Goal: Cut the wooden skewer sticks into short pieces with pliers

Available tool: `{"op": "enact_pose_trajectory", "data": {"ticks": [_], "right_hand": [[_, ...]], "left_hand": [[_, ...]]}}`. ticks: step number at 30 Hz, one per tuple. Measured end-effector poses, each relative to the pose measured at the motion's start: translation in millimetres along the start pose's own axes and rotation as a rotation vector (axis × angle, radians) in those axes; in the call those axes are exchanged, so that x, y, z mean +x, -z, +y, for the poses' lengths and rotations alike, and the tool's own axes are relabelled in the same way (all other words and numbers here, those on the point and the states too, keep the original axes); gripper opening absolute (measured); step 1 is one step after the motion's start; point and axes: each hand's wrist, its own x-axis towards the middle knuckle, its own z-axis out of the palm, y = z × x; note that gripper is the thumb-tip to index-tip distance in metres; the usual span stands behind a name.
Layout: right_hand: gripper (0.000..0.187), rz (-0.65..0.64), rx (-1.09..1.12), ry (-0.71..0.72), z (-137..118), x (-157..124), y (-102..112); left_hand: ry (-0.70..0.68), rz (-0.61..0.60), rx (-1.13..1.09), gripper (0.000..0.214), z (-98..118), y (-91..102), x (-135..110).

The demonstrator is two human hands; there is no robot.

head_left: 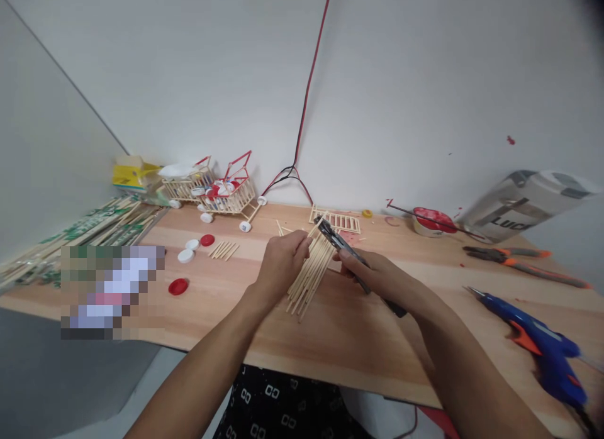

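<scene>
My left hand [282,263] is closed around a bundle of thin wooden sticks [309,278], held slanted over the wooden table [358,338]. My right hand [380,277] grips a pair of black-handled cutting pliers [340,241]. The pliers' jaws sit at the upper ends of the sticks, beside my left fingers. A small ladder-like stick panel [340,221] lies on the table just behind the jaws.
Two little stick carts with bottle-cap wheels [221,194] stand at the back left. Red and white caps [189,253] and loose sticks [224,250] lie nearby. Packaged chopsticks [80,234] fill the left edge. A blue glue gun [538,344], orange-handled pliers [514,258] and a red paint dish [431,220] are on the right.
</scene>
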Motion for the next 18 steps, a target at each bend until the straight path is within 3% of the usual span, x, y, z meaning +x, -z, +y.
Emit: {"op": "enact_pose_trajectory", "data": {"ticks": [7, 18], "right_hand": [[0.049, -0.047, -0.089, 0.004, -5.8, -1.7, -1.5], [0.059, -0.05, -0.258, -0.044, -10.4, -2.7, -2.4]], "left_hand": [[-0.012, -0.033, 0.203, 0.031, 2.5, -7.7, -3.0], [-0.034, -0.18, 0.519, 0.022, 8.1, -8.5, -3.6]]}}
